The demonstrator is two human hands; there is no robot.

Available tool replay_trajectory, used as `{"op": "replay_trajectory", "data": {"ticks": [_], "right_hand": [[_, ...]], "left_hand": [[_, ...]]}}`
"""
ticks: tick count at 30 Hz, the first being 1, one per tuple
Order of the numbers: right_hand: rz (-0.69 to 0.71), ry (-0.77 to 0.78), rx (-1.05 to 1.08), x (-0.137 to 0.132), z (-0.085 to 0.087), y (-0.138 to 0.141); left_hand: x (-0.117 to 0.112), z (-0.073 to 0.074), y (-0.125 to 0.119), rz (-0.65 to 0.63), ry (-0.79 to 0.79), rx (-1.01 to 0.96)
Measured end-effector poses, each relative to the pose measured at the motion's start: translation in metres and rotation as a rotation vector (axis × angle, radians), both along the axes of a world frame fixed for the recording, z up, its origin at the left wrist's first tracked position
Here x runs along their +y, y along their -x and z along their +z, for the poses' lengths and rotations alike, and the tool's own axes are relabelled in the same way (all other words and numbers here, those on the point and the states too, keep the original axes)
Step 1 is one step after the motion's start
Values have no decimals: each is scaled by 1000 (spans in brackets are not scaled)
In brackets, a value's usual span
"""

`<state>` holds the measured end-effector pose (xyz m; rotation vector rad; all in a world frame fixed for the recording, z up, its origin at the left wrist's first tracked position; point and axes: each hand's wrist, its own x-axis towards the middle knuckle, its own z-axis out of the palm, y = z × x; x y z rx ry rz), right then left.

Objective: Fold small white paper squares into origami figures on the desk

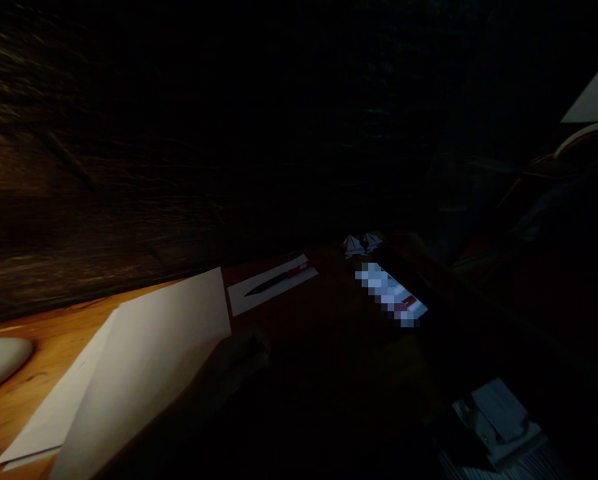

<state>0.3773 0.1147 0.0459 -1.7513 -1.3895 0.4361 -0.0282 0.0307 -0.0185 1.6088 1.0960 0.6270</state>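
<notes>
My left hand [243,353] is in deep shadow beside the right edge of a large white paper sheet [173,327]. Its fingers look curled in, and whether they pinch anything is hidden by the dark. The forearm crosses in front of the sheet, which overlaps another white sheet [63,400]. Beyond the hand, a dark-bladed knife [271,283] with a red handle shows on a white strip [236,303]; whether it is real or printed I cannot tell. My right hand does not show.
Two small folded paper shapes [353,247] stand at the back. A bright, partly pixelated rectangle [391,290] lies before them. At left is a rounded white object [1,360] on the wooden table [93,300]. A pale square piece [501,407] is dim at lower right. A dark wall rises behind.
</notes>
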Motion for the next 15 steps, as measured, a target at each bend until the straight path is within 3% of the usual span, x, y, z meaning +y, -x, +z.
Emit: {"op": "replay_trajectory", "data": {"ticks": [7,15], "right_hand": [[44,40,40,28,-19,-21],[24,40,93,32,-17,-24]], "left_hand": [[1,-2,2,-38,-24,18],[0,5,-3,-7,-7,9]]}}
